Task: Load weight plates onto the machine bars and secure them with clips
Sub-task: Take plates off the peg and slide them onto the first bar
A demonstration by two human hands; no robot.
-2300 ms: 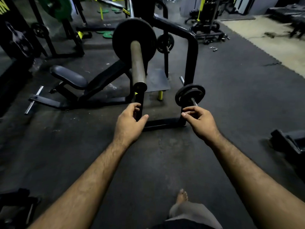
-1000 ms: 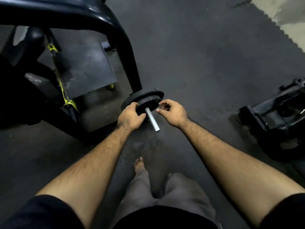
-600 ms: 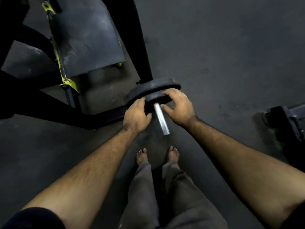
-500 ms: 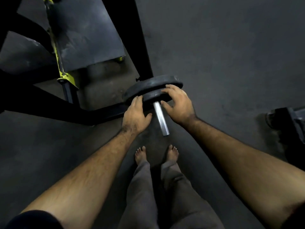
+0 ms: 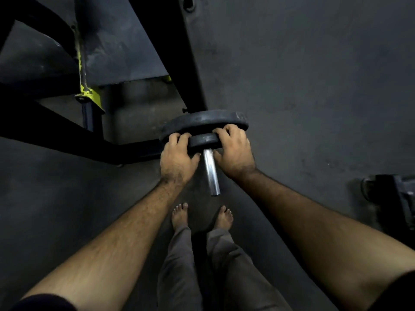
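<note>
Bare feet [image 5: 202, 217] are planted on the rubber floor [image 5: 314, 97] below the free end of the steel bar [image 5: 211, 173], which pokes out toward the person. Both hands have closed in over the last second: the left hand [image 5: 177, 158] and right hand [image 5: 234, 153] now grip opposite edges of the small weight plate [image 5: 204, 140] on that bar. It sits against the larger plate [image 5: 204, 121] by the machine frame [image 5: 177, 63]; I'd say it's being slid off, with no clip visible.

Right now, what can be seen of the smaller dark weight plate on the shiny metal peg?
The small dark round weight plate, matte and scuffed, sits on the shiny metal peg, right against a larger dark plate behind it. The left hand and right hand grip its opposite edges. The bare end of the peg sticks out towards the person. No clip is visible.
</note>
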